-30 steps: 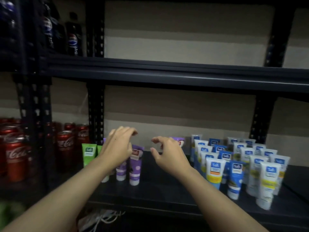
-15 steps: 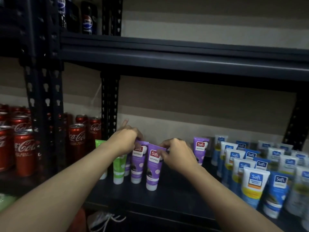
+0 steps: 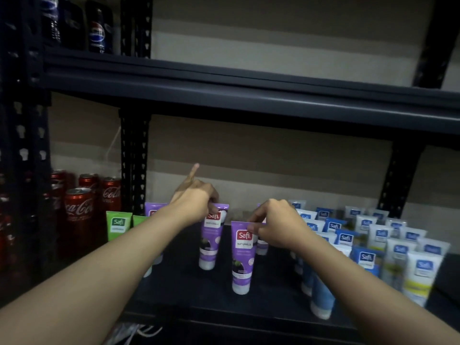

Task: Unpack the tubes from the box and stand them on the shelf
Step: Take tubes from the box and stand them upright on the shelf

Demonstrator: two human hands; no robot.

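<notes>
Front purple tube (image 3: 242,257) moved nearer shelf (image 3: 194,292) front edge; right hand (image 3: 280,226) pinches its top, left hand (image 3: 196,202) pinches rear purple tube (image 3: 211,241); aligning, release upright next.

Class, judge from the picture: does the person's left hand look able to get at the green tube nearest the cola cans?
Probably yes. The green tube stands at the shelf front with nothing before it. The left hand would first have to release the purple tube it pinches.
</notes>
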